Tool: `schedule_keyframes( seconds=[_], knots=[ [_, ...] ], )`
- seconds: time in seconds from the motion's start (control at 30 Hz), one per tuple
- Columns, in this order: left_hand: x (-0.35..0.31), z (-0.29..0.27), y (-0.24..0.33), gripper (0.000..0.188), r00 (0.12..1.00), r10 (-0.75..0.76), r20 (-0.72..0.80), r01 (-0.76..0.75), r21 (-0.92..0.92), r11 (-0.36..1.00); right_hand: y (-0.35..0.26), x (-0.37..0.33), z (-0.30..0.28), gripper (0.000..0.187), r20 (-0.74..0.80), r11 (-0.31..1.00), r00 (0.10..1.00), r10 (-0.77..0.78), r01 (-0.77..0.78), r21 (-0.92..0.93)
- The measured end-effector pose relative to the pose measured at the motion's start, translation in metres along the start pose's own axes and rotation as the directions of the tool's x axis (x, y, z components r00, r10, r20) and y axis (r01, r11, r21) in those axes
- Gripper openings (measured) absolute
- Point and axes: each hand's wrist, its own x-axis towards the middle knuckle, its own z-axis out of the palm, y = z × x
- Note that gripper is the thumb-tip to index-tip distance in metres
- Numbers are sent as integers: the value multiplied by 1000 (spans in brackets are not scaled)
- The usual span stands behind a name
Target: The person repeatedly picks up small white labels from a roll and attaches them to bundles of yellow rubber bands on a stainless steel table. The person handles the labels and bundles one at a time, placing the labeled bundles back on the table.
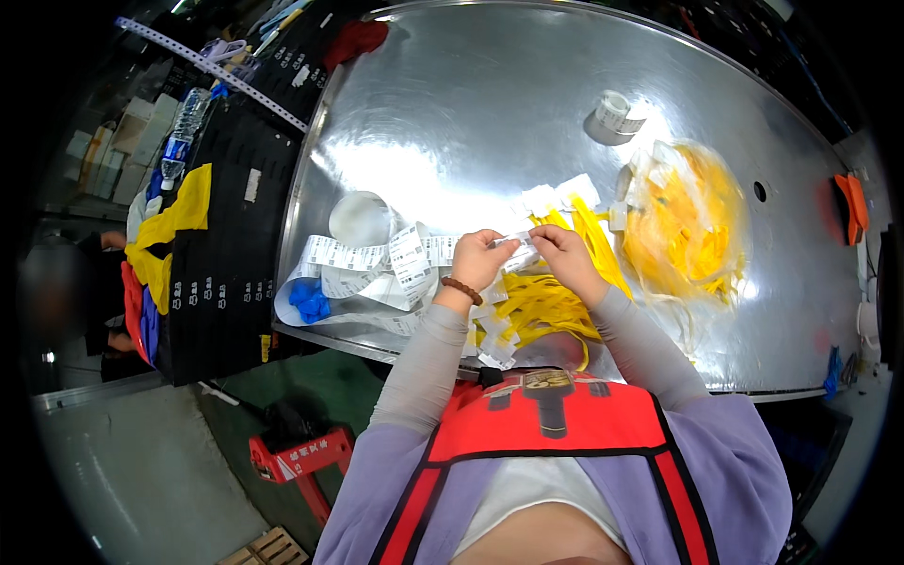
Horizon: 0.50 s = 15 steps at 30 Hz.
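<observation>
My left hand (477, 260), with a brown beaded bracelet at its wrist, pinches one end of a small white label (516, 242). The label's other end is between the fingertips of my right hand (572, 261). Under and between my wrists lies a pile of yellow straps (544, 309), with white tags along its left side. More yellow straps (593, 235) with white ends stretch past my right hand. To the left, a long strip of printed white labels (411, 260) curls loosely over the metal table (471, 113) and reaches close to my left hand.
A clear plastic bag (692, 221) of yellow straps sits to the right. Beyond it stands a small label roll (614, 113). Crumpled blue material (309, 299) lies among the labels. Black crates (226, 235) stand by the table's left edge, near a red pallet jack (301, 457). Another person stands far left.
</observation>
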Motion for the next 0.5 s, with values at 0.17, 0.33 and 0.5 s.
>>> schedule_keyframes(
  seconds=[0.17, 0.33, 0.5],
  knots=[
    [-4, -3, 4, 22, 998, 54, 22, -56, 103, 993, -8, -4, 8, 16, 7, 999, 1000, -22, 22, -24],
    [-19, -3, 11, 27, 992, 125, 26, -127, 93, 988, -6, -4, 23, 13, -112, 988, 983, -148, 141, -65],
    [-25, -19, -7, 30, 985, 169, 34, -171, 307, 936, -9, 1, 38, 14, -282, 978, 942, -183, 204, 47]
  ],
)
